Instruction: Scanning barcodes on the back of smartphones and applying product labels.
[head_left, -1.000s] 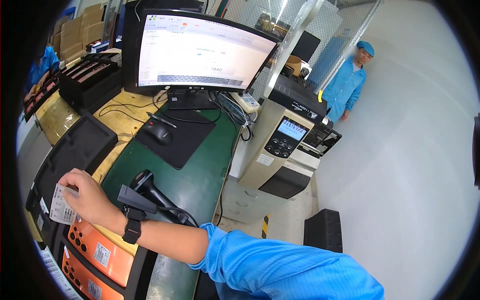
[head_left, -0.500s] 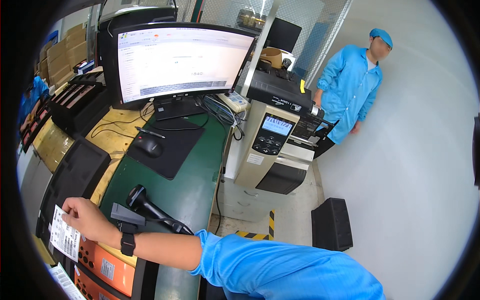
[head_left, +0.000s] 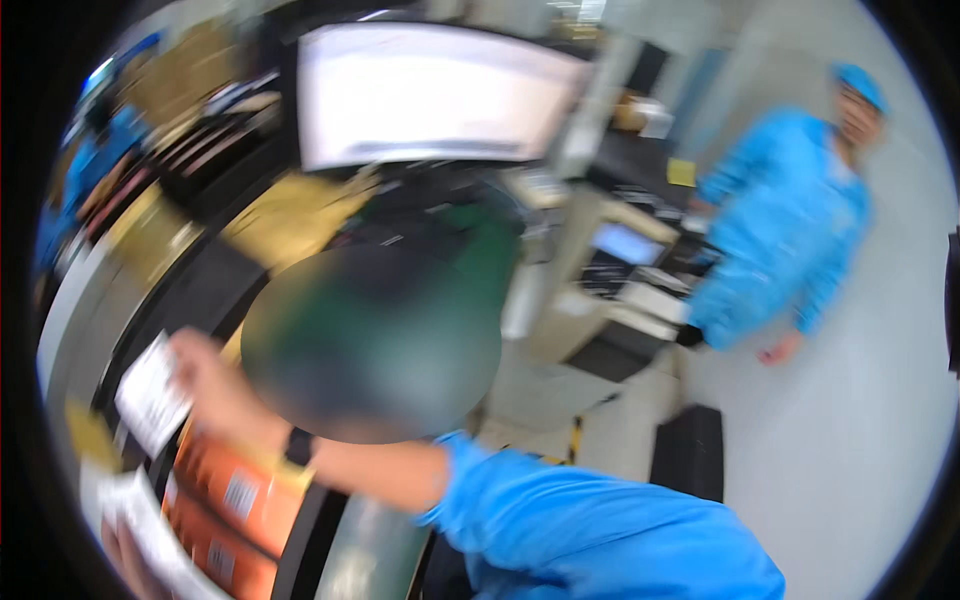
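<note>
One left hand [head_left: 122, 552] has come into view at the white paper [head_left: 155, 528].
The right hand [head_left: 222, 392] pinches a white label [head_left: 150, 398] near orange phones [head_left: 215, 465]; left grip too blurred to tell, though both hands seem occupied.

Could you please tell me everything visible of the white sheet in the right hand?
The white sheet is small, flat, four-cornered and looks like paper, with blurred dark marks too unclear to read. The right hand holds it by its right edge. It appears tilted at the left of the view, up and left of the orange panels; whether it touches anything below cannot be told.
</note>
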